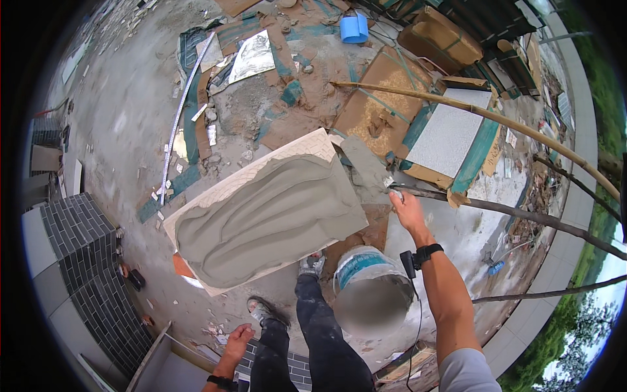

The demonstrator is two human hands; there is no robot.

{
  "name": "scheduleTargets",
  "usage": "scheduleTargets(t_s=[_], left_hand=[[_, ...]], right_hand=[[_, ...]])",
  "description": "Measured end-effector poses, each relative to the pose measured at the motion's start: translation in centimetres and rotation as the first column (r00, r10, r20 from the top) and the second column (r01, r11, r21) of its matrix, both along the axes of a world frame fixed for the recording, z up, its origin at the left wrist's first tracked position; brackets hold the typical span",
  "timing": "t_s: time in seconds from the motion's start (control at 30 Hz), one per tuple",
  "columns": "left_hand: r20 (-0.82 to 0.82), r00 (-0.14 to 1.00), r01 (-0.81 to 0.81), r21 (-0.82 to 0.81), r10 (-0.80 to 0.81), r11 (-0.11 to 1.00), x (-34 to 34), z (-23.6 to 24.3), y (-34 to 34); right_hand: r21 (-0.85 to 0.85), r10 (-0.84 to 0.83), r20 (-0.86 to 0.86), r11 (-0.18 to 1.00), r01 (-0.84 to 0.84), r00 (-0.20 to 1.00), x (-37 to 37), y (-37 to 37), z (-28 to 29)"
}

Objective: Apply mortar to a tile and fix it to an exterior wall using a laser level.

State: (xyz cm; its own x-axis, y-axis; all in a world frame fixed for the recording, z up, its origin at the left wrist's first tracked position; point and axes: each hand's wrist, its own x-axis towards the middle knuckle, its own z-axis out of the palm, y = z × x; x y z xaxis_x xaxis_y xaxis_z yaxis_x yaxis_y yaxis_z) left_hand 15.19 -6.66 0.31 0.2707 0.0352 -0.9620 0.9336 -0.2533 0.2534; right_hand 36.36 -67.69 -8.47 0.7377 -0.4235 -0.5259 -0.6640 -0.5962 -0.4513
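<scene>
A pale textured tile [307, 140] lies tilted across the middle of the view, most of its top under grey wet mortar [268, 215] spread in long ridges. My right hand [406, 212] grips the handle of a mortar-smeared trowel [366, 171], whose blade is just off the tile's right end. My left hand [240, 338] is low, below the tile, fingers curled closed; what they hold, if anything, I cannot make out. A white-and-teal bucket [356, 258] stands by my right forearm, its top blurred. My shoes are at the tile's lower edge.
Cardboard-packed tiles [449, 130], a blue plastic container [354, 27] and scraps lie at the back. A bamboo pole [516, 124] and dark branches [535, 223] cross the right side. A long measuring strip [176, 121] lies upper left, a brick-patterned low wall [85, 242] at left.
</scene>
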Motion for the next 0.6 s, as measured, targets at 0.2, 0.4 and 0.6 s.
scheduleTargets(t_s=[0.2,0.4,0.6], left_hand=[[-0.072,0.996,-0.045,-0.008,0.045,0.999,-0.8,1.6,-3.2],[-0.028,0.999,-0.027,-0.063,0.025,0.998,-2.7,1.6,-3.9],[-0.017,0.996,-0.088,-0.007,0.088,0.996,-4.2,3.0,-1.0]], right_hand=[[-0.118,0.357,-0.007,0.927,-0.356,0.934,3.1,1.9,5.2],[-0.217,0.309,-0.019,0.927,-0.305,0.951,10.5,1.4,3.3],[-0.064,0.598,-0.189,0.784,-0.618,0.779,16.2,3.4,9.7]])
